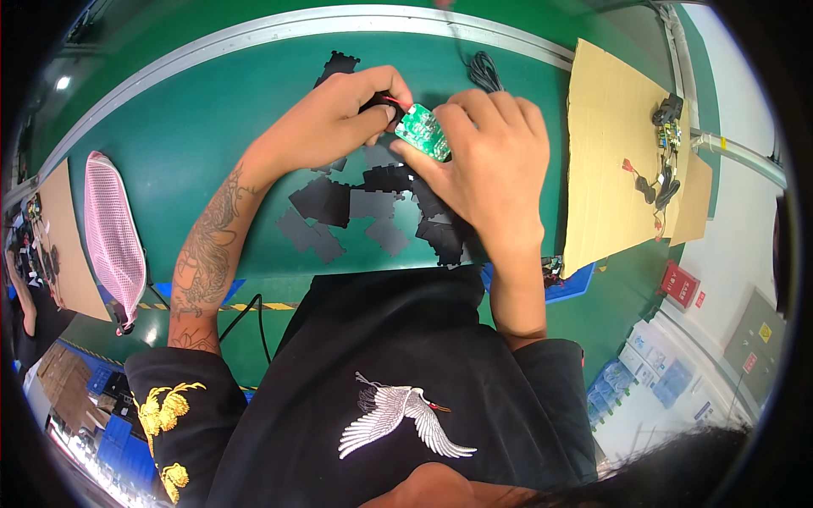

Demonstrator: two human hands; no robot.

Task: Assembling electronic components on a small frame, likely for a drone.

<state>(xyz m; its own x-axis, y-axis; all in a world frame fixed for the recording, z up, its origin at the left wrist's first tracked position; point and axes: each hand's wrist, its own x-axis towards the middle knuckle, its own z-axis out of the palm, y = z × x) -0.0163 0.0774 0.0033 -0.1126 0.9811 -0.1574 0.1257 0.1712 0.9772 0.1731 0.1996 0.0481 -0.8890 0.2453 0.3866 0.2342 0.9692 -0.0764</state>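
Note:
Between my two hands, above the green work surface, is a small green circuit board (pixel 423 133). My right hand (pixel 494 152) grips its right edge between thumb and fingers. At the board's left end, my left hand (pixel 354 110) pinches short red and black wires (pixel 391 99); its fingers partly hide them. Below the hands lie several loose flat black sheet pieces (pixel 322 201) with notched edges, overlapping one another. A coiled black cable (pixel 484 71) rests just beyond my right hand.
On the right, a cardboard sheet (pixel 605 161) carries a wired circuit assembly (pixel 667 135). A pink mesh pouch (pixel 114 233) lies at the left edge. A metal rail (pixel 339 20) runs along the far side. A blue bin (pixel 572 286) sits below the near right edge. Another person's arm (pixel 25 292) shows far left.

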